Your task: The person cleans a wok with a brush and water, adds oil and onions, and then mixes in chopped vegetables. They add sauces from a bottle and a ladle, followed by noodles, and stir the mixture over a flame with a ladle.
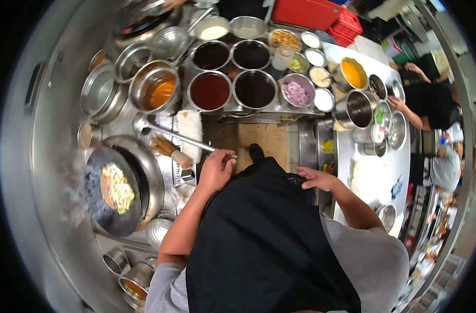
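My left hand is closed around the handle end of a long metal ladle. The ladle's bowl lies to the left, by the rim of the counter. Below it, a wok sits on the stove, with chopped, pale green and yellow food in it and smoke or steam along its left side. My right hand is beside the black apron, fingers apart and holding nothing. A bundled bamboo brush and a folded white cloth are close to the ladle handle.
Pots of dark sauce and a pot of reddish liquid stand ahead. A bowl of chopped onion is beside them. Orange liquid fills a pot at left. A white counter runs along the right, where other people stand.
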The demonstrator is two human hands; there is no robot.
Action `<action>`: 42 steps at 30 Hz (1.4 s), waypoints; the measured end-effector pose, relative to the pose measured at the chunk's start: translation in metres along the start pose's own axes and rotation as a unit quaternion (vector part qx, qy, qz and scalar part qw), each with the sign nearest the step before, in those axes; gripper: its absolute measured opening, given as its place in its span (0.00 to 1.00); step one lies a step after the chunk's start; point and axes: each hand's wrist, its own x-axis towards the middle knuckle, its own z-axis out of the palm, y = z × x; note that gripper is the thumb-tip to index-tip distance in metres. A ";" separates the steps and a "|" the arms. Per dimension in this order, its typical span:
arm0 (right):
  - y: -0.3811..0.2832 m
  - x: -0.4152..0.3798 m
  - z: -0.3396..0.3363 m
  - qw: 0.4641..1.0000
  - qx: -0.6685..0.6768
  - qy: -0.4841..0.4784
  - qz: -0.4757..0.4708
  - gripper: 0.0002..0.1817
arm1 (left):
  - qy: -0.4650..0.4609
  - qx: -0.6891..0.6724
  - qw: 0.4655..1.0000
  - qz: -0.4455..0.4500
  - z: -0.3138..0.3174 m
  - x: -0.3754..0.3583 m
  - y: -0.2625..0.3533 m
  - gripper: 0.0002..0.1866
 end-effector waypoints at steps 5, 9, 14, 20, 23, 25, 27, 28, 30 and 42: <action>0.019 -0.035 0.023 0.989 0.145 0.016 -0.032 0.66 | -0.093 -0.006 0.994 0.057 0.032 0.043 0.029 0.14; 0.025 -0.045 0.028 0.977 0.201 0.041 -0.056 0.67 | -0.163 0.031 0.983 0.074 0.046 0.066 0.040 0.14; 0.013 -0.051 0.019 0.981 0.175 0.056 -0.066 0.68 | -0.129 0.040 0.990 -0.041 0.058 0.070 0.009 0.15; -0.007 -0.054 0.005 0.984 0.157 0.061 -0.052 0.68 | -0.126 -0.188 0.902 -0.368 0.062 0.041 -0.067 0.16; -0.007 -0.051 -0.003 0.984 0.164 0.052 -0.056 0.67 | -0.126 -0.216 0.898 -0.362 0.067 0.016 -0.129 0.20; -0.010 -0.050 -0.009 0.986 0.148 0.048 -0.051 0.68 | -0.142 -0.198 0.911 -0.333 0.070 0.012 -0.140 0.25; -0.013 -0.049 -0.013 0.990 0.131 0.041 -0.046 0.68 | 0.016 -0.367 0.796 -0.482 0.074 0.010 -0.149 0.35; -0.015 -0.049 -0.015 0.990 0.130 0.041 -0.043 0.68 | 0.022 -0.369 0.794 -0.482 0.075 0.010 -0.160 0.35; -0.016 -0.047 -0.016 0.990 0.127 0.037 -0.039 0.68 | 0.090 -0.523 0.708 -0.466 0.073 0.016 -0.176 0.39; 0.005 -0.039 -0.032 0.988 0.144 0.017 -0.058 0.64 | 0.218 -0.600 0.652 -0.410 0.064 0.045 -0.143 0.12</action>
